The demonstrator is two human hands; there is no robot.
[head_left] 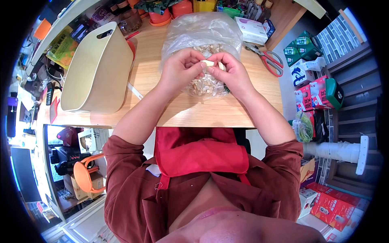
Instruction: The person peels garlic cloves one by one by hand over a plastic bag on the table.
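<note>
Both my hands meet over a clear plastic bag (202, 32) on the wooden table. My left hand (184, 69) pinches a small pale piece (208, 63), which looks like a peeled garlic clove, between thumb and fingers. Close beside it, the fingertips of my right hand (227, 73) are closed on another pale piece (221, 66), also clove-like. Dry, papery skins (204, 84) lie in the bag beneath and in front of both hands.
A tall cream bin (97, 73) stands on the table at the left. Red-handled scissors (270, 60) lie right of the bag, near a white box (252, 30). Orange pots (160, 17) stand at the back. The table's front edge (194, 121) is close to my body.
</note>
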